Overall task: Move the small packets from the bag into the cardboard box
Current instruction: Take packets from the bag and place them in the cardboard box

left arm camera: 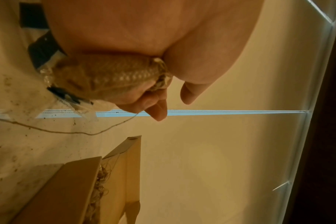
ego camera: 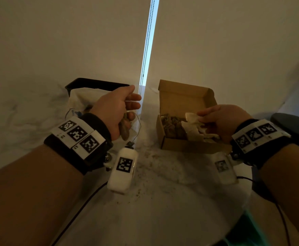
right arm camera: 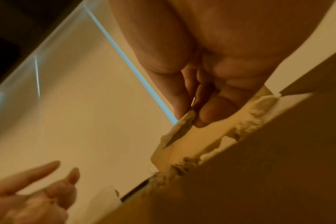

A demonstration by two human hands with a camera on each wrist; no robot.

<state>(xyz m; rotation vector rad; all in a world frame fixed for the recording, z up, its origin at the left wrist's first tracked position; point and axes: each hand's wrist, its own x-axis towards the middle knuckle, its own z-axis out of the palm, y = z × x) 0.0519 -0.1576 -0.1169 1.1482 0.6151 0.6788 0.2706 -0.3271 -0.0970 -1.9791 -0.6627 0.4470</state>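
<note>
1. Both forearms reach in from the near edge, each with a black wrist band (ego camera: 81, 137) carrying square markers.
2. Left hand (ego camera: 116, 110) hangs above the table (ego camera: 162, 201), between the bag and the box; its lower fingers (left arm camera: 144, 101) curl round a brown mesh packet (ego camera: 124, 129), the upper ones lie straighter.
3. That packet's long axis runs roughly down out of the fist toward the near edge, and a thin string (left arm camera: 67, 131) trails from it.
4. Clear plastic bag (ego camera: 81, 100) lies crumpled behind the left hand, in front of a black tray (ego camera: 95, 84).
5. Right hand (ego camera: 221, 119) pinches a pale packet (ego camera: 191, 119) between thumb and fingertips, over the open cardboard box (ego camera: 189, 144); its long axis points left, toward the box's far wall.
6. More packets (ego camera: 173, 126) fill the box, whose lid (ego camera: 184, 96) stands raised.
</note>
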